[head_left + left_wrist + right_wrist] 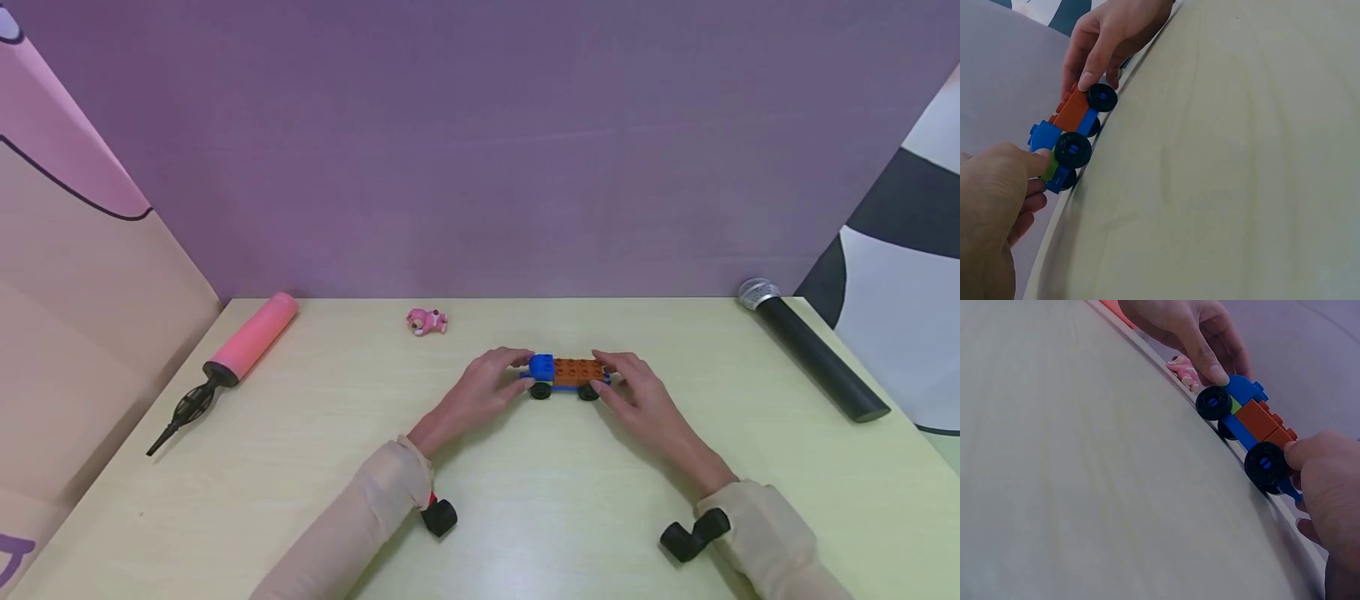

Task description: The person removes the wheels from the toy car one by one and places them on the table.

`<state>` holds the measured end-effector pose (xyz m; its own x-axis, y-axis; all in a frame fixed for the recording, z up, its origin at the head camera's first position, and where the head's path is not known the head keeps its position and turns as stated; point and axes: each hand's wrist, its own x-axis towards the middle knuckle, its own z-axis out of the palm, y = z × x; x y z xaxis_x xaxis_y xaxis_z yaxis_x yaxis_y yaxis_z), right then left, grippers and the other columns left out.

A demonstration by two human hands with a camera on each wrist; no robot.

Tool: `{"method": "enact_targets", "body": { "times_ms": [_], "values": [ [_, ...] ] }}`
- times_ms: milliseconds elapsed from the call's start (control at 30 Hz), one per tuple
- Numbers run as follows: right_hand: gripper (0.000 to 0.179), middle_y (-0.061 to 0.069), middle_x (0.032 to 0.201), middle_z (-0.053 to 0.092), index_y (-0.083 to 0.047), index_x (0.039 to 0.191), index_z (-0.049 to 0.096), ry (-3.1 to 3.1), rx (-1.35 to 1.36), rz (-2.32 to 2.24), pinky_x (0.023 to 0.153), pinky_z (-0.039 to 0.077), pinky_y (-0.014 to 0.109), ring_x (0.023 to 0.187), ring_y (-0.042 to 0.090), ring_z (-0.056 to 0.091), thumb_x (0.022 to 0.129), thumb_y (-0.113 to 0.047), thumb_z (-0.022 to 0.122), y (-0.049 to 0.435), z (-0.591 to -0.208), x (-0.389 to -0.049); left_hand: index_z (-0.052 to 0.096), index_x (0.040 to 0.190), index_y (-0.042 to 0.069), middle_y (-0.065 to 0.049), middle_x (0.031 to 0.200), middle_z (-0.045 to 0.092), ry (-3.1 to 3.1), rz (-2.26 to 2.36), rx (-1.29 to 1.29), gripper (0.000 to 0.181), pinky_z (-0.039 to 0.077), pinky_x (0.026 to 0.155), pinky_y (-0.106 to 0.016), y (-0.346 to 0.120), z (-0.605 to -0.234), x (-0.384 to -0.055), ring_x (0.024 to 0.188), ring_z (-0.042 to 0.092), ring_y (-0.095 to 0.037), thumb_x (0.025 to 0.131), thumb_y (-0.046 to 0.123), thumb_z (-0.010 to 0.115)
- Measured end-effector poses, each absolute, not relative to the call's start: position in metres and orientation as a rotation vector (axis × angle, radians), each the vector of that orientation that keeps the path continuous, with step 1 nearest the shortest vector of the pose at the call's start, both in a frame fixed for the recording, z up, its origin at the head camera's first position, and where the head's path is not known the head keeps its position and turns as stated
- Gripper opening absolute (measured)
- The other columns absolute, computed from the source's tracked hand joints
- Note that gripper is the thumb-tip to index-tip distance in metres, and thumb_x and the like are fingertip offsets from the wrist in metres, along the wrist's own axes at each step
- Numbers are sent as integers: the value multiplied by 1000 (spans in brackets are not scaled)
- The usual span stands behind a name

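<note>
A toy truck (576,372) of building bricks stands on the table in front of me, with a blue cab, orange bricks behind it and black wheels. At its blue front end, my left hand (489,387) pinches the cab between thumb and fingers. My right hand (643,398) grips the orange rear end in the same way. Seen from the left wrist, a light green piece shows under the blue cab of the truck (1071,114). In the right wrist view, a blue hook-like piece sticks out behind the rear wheel (1266,464).
A small pink bear figure (427,322) lies near the table's back edge. To the left is a pink hand pump (258,337) with a black nozzle. A black microphone (817,354) lies at the right edge. Behind the table (337,358) rises a purple wall (480,150).
</note>
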<state>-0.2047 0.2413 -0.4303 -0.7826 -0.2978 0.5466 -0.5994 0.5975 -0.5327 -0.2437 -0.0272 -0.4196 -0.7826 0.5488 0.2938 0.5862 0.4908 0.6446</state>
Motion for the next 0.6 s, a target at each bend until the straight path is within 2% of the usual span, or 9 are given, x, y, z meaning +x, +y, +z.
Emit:
{"method": "enact_targets", "body": {
  "times_ms": [167, 400, 600],
  "values": [
    [40, 23, 120, 61, 12, 132, 61, -2425, 714, 1029, 83, 47, 15, 101, 33, 60, 93, 6, 71, 240, -430, -205, 57, 144, 0, -12, 129, 66, -2652, -1189, -1030, 45, 48, 106, -38, -27, -421, -246, 122, 61, -26, 102, 12, 68],
    [36, 20, 119, 62, 9, 129, 63, -2440, 700, 1026, 85, 49, 19, 105, 34, 60, 94, 5, 71, 239, -430, -205, 61, 140, -1, -13, 128, 66, -2623, -1172, -1039, 42, 49, 104, -37, -27, -422, -245, 121, 61, -26, 101, 13, 69],
    [40, 18, 120, 62, 6, 131, 63, -2383, 731, 1013, 86, 48, 18, 108, 32, 61, 92, 7, 73, 238, -428, -204, 60, 142, 1, -12, 130, 64, -2555, -1172, -1051, 44, 49, 104, -35, -32, -422, -243, 122, 59, -24, 101, 14, 69]
  ]
}}
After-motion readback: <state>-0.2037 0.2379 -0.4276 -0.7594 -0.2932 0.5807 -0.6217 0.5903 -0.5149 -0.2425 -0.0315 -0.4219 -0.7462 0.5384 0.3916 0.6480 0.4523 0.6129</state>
